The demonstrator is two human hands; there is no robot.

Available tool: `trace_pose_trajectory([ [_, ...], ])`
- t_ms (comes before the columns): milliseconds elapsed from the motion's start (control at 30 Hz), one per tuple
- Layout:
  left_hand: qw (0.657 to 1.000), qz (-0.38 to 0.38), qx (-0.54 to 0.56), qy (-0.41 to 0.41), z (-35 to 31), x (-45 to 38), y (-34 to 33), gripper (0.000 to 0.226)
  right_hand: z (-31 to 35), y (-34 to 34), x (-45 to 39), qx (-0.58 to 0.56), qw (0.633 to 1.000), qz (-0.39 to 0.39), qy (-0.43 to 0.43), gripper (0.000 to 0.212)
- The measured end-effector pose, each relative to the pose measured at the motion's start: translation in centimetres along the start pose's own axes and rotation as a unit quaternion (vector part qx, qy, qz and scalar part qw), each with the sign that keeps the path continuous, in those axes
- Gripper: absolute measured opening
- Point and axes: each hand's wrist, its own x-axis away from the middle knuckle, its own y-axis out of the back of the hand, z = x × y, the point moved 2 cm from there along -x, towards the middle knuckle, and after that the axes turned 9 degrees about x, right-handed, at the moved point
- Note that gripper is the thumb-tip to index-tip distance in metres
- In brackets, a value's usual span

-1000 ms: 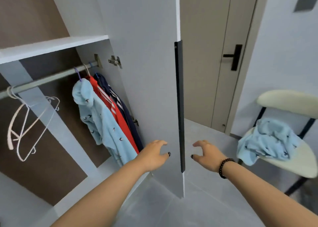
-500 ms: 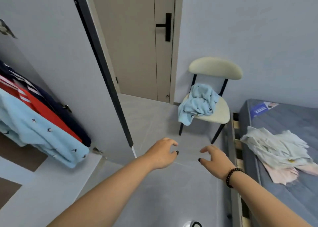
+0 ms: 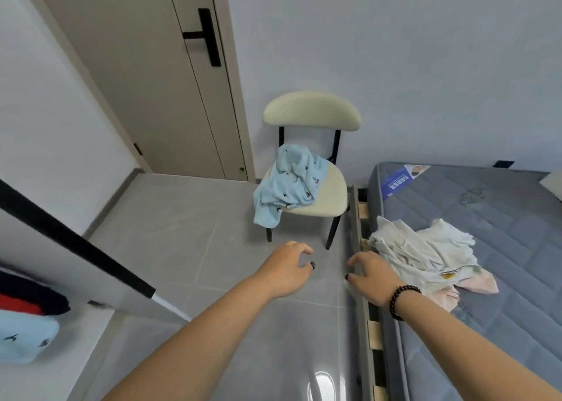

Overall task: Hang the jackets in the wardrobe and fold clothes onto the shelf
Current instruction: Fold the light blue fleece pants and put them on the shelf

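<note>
A light blue garment with small dark birds (image 3: 287,184) lies crumpled on the seat of a cream chair (image 3: 330,193) and hangs over its front left edge. A heap of pale green and pink clothes (image 3: 425,257) lies on the grey mattress (image 3: 501,233) at the right. My left hand (image 3: 287,271) and my right hand (image 3: 372,274) reach forward over the floor, fingers loosely curled, holding nothing. The right hand is next to the clothes heap, at the bed's edge. At the bottom left, the hems of the hung jackets (image 3: 24,327) show, light blue, red and navy.
The open wardrobe door (image 3: 76,242) with its black edge strip juts in from the left. A closed beige room door (image 3: 170,90) stands behind. The grey tiled floor (image 3: 182,233) spreads between wardrobe, chair and bed. Wooden bed slats (image 3: 375,336) show along the mattress edge.
The view has swung right, away from the wardrobe interior toward the chair and bed. Both hands stay raised and empty; the right hand now hangs beside the clothes heap.
</note>
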Motion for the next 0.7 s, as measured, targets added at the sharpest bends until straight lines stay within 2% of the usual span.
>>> trace_pose_trajectory([
  [400, 0.998, 0.054, -0.018, 0.004, -0.9, -12.4, -0.3, 0.036, -4.8, 2.1, -8.8, -0.022, 0.999, 0.017, -0.015, 0.029],
  [700, 0.997, 0.053, 0.013, 0.05, 3.2, -24.6, 4.8, 0.038, -2.5, 4.5, -23.3, -0.007, 0.998, 0.067, -0.003, 0.03],
])
